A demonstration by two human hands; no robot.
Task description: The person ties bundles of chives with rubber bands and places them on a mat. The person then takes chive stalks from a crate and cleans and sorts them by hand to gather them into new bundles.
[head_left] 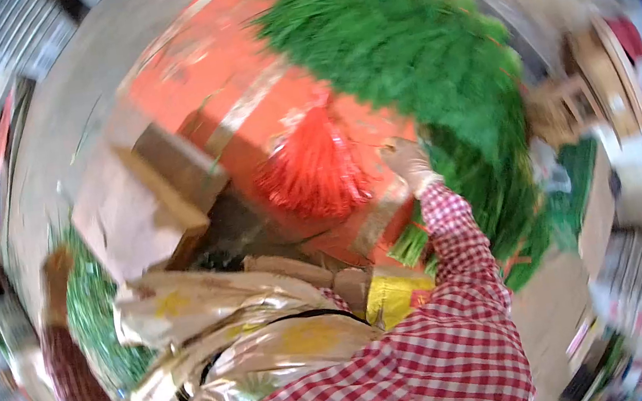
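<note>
At the R side of the orange worktop (177,81), your R hand (408,165) sits btwn the fanned red tie strips (313,173) and the curved bank of leafy green bunches (406,49). Its fingertips look drawn in, poss. pinching a thin strand; too blurred to be sure of grip or load. Your L hand (56,274) is well apart, out by the loose greens (109,325) on the L; blur again, so can't tell if fingers are spread or pressed together.

Strips lie mid-worktop, prob. so single ones can be picked off w/o reaching over the leaves. Bunches run side by side in an arc, pale ends to the outer edge, leaves inward, prob. to keep the ends lined up & leave working space by you. Another bunch's cut ends (408,246) poke out near your R sleeve (455,222).

Edges: the bank hems your R hand in on its outer side; more room inward, over orange surface beside the strips, and toward the far L part. Near L corner is tight: the brown box (114,217) stands there w/ its rim angled toward the worktop, btwn your L hand and the strips, so a straight path across needs lift. Near side, the shiny apron (220,297) bulges up & the yellow packet (389,302) sits below the worktop's near edge; low sweeps could snag there.
</note>
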